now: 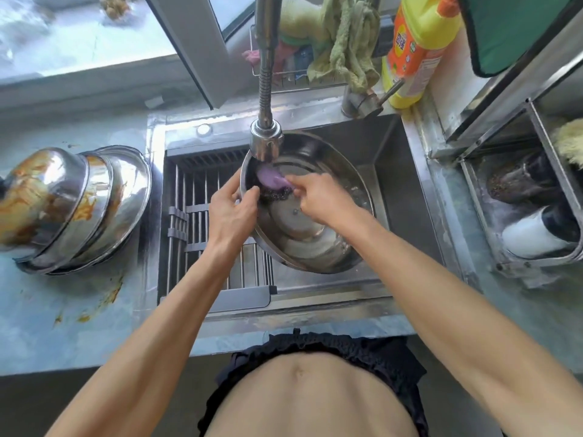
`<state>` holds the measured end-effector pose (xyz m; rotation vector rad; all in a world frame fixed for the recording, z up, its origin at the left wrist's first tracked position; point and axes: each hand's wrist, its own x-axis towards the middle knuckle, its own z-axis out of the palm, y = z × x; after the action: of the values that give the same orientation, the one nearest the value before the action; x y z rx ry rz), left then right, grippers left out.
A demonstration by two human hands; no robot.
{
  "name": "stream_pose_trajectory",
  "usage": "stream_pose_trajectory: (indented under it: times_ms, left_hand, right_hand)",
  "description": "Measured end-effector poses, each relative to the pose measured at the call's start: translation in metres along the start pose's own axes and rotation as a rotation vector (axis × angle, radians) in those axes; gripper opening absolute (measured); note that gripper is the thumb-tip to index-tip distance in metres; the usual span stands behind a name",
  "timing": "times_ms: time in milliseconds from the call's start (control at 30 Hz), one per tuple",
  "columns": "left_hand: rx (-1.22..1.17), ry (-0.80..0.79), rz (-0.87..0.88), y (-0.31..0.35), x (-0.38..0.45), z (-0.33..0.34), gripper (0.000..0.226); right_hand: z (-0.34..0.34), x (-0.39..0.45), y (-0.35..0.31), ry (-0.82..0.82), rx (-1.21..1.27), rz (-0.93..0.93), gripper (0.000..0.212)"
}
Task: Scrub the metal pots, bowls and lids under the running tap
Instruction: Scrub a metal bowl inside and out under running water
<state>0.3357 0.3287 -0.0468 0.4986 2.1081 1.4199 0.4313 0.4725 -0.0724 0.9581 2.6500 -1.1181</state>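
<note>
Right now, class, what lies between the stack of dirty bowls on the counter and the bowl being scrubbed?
In the head view, a slatted metal drying rack over the sink's left part lies between the stack and the bowl.

The desk (pixel 79 316) in front of me is pale blue-grey, smeared with orange sauce, with a steel sink (pixel 394 159) sunk into it. Well to the left of my fingers (pixel 249 197) a stack of upturned, sauce-stained metal bowls (pixel 75 209) sits on the desk. Beyond my fingers, past the sink's far rim, a yellow detergent bottle (pixel 416 48) stands beside a wire rack (pixel 293 77) draped with a green cloth (pixel 347 42).
</note>
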Motion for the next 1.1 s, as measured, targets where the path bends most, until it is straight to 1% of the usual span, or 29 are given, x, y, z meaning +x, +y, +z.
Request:
stream_pose_trajectory:
  times_ms: [100,167,233,333,400,433,467,500,600,700,733,767,833,967,1033,1100]
  left_hand:
    - [-0.053,0.017,-0.048,0.002,-0.003,-0.001,0.053]
    - [-0.069,0.044,-0.086,0.001,-0.004,-0.003,0.05]
    - [-0.081,0.066,-0.126,0.001,-0.003,-0.004,0.045]
    - [-0.07,0.083,-0.183,-0.003,-0.001,-0.003,0.036]
    - [-0.041,0.084,-0.213,-0.006,0.0,0.001,0.033]
    - [-0.031,0.084,-0.23,-0.008,0.0,0.002,0.033]
    - [-0.029,0.082,-0.25,-0.009,0.0,0.003,0.033]
    - [-0.034,0.081,-0.271,-0.01,0.0,0.005,0.032]
    - [-0.069,0.08,-0.318,-0.007,-0.001,0.009,0.027]
    - [-0.098,0.082,-0.335,-0.002,-0.001,0.015,0.022]
    - [-0.104,0.079,-0.342,-0.001,-0.001,0.018,0.02]
    - [-0.107,0.072,-0.35,0.001,0.0,0.02,0.018]
    - [-0.106,0.043,-0.382,0.004,0.003,0.024,0.013]
    - [-0.079,-0.002,-0.481,0.008,0.017,0.026,0.01]
    - [-0.05,-0.002,-0.491,0.008,0.021,0.024,0.01]
    - [-0.031,-0.017,-0.462,0.007,0.021,0.021,0.008]
  right_hand:
    - [-0.01,0.014,0.018,0.039,-0.168,0.079,0.044]
    - [-0.015,0.011,0.032,0.022,-0.271,0.151,0.047]
    - [-0.017,0.002,0.043,-0.016,-0.381,0.237,0.043]
    - [-0.015,-0.015,0.051,-0.15,-0.426,0.348,0.037]
    - [-0.016,-0.022,0.057,-0.288,-0.388,0.35,0.03]
    - [-0.016,-0.025,0.06,-0.32,-0.357,0.348,0.024]
    - [-0.016,-0.03,0.065,-0.308,-0.321,0.351,0.022]
    - [-0.017,-0.036,0.069,-0.256,-0.273,0.363,0.021]
    - [-0.021,-0.061,0.079,-0.007,-0.112,0.425,0.016]
    - [-0.019,-0.075,0.086,0.209,-0.009,0.513,0.026]
    - [-0.019,-0.076,0.088,0.258,0.02,0.537,0.03]
    - [-0.02,-0.076,0.09,0.284,0.056,0.563,0.035]
    - [-0.024,-0.073,0.097,0.274,0.16,0.628,0.039]
    - [-0.027,-0.071,0.107,0.243,0.344,0.657,0.013]
    - [-0.02,-0.072,0.106,0.256,0.398,0.655,0.007]
    - [-0.009,-0.073,0.104,0.269,0.48,0.655,0.003]
